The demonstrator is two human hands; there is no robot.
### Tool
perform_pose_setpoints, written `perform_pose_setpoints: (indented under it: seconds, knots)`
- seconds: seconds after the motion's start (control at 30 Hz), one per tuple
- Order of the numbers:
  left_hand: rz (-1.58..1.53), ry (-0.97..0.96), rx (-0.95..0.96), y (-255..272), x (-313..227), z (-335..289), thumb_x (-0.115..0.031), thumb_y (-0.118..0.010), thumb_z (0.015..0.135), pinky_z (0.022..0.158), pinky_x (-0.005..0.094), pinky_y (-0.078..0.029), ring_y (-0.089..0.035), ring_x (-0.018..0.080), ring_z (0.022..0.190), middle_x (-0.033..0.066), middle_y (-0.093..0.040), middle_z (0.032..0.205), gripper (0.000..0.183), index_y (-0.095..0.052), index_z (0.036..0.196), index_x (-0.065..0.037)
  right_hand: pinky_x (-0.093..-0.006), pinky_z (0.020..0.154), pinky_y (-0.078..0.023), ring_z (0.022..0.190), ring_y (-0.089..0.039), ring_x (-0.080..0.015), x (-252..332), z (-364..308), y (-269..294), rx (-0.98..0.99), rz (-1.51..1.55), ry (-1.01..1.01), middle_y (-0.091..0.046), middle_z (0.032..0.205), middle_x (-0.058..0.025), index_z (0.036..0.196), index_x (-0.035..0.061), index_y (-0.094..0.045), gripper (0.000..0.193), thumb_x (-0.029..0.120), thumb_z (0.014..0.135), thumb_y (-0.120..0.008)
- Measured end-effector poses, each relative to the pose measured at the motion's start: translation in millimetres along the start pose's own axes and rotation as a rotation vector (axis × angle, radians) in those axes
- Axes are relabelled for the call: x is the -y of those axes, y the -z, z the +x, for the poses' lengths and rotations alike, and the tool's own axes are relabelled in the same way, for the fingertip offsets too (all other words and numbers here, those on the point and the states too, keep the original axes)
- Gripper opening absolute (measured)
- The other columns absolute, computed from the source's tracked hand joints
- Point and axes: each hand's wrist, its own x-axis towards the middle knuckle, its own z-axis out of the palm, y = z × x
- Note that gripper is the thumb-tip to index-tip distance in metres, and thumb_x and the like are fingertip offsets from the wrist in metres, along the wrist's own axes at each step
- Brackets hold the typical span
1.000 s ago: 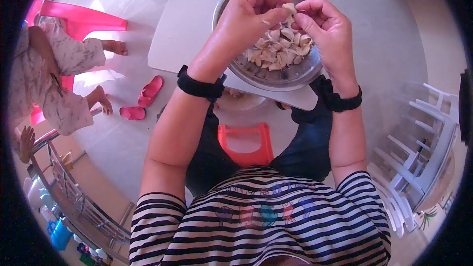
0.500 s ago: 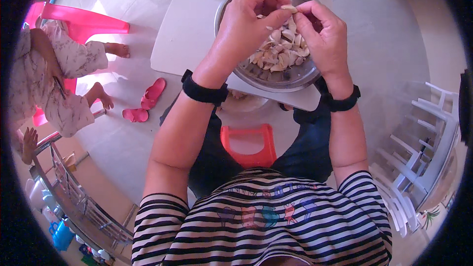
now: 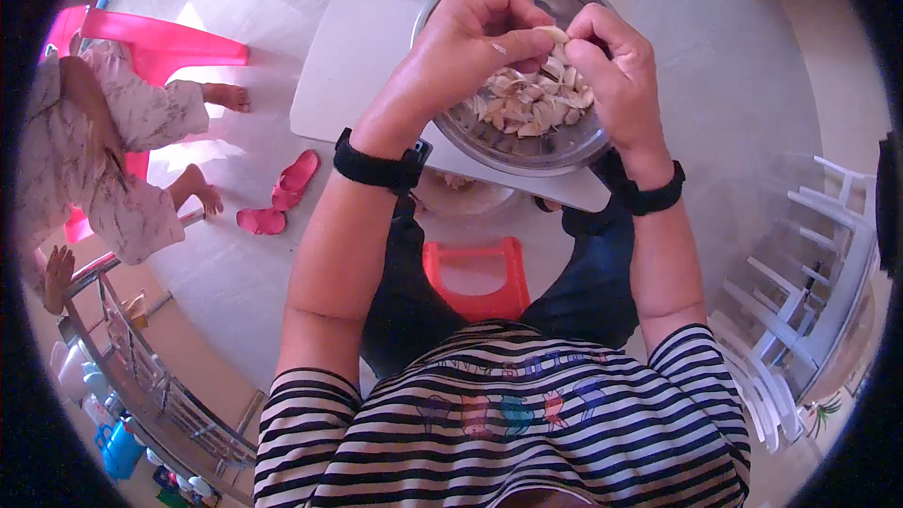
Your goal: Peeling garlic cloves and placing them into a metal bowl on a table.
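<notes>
In the upper middle of the frame, above the bowl (image 3: 513, 156), my left hand (image 3: 470, 45) and right hand (image 3: 621, 71) both pinch one garlic clove (image 3: 556, 35), its long axis running crosswise between my fingertips, dipping slightly rightward.

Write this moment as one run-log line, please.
left hand: pinching garlic clove; right hand: pinching same clove; below: metal bowl holding garlic pile

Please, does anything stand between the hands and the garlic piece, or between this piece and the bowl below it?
Nothing visible does. The left hand and right hand both touch the garlic piece directly, over the open bowl; only other garlic pieces lie beneath, inside the bowl.
</notes>
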Motion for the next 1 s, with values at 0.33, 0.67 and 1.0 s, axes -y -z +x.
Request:
perform_pose_setpoints:
  seconds: [0.33,0.67,1.0]
  knots:
    - [-0.203,0.141,0.07,7,-1,-1,-0.012,-0.068,0.086,0.07,0.0205,-0.051,-0.061,0.0071,0.076,0.0004,-0.063,0.088,0.013,-0.059,0.093,-0.006,-0.0253,0.057,-0.039,0.063,-0.045,-0.0086,-2,-2,6,0.076,0.051,-0.057,-0.049,0.064,-0.0004,0.074,0.0022,-0.05,0.012,0.011,0.079,-0.056]
    - [0.304,-0.041,-0.063,0,-6,-1,-0.013,-0.068,0.085,0.068,0.0198,-0.047,-0.057,0.0056,0.075,-0.0004,-0.063,0.087,0.022,-0.064,0.102,-0.001,-0.0231,0.068,-0.051,0.074,-0.061,-0.0079,-7,-1,7,0.046,0.087,-0.149,-0.066,0.081,-0.0017,0.093,0.0034,-0.062,0.016,0.004,0.079,-0.071]
    - [-0.154,-0.068,-0.169,-16,1,0,-0.015,-0.059,0.092,0.077,0.0251,-0.053,-0.062,0.0103,0.085,0.0041,-0.064,0.098,0.014,-0.062,0.098,-0.003,-0.0219,0.069,-0.051,0.075,-0.062,-0.0073,-6,-1,9,0.018,0.253,-0.238,-0.065,0.082,-0.0014,0.092,0.0014,-0.063,0.01,0.006,0.083,-0.068]
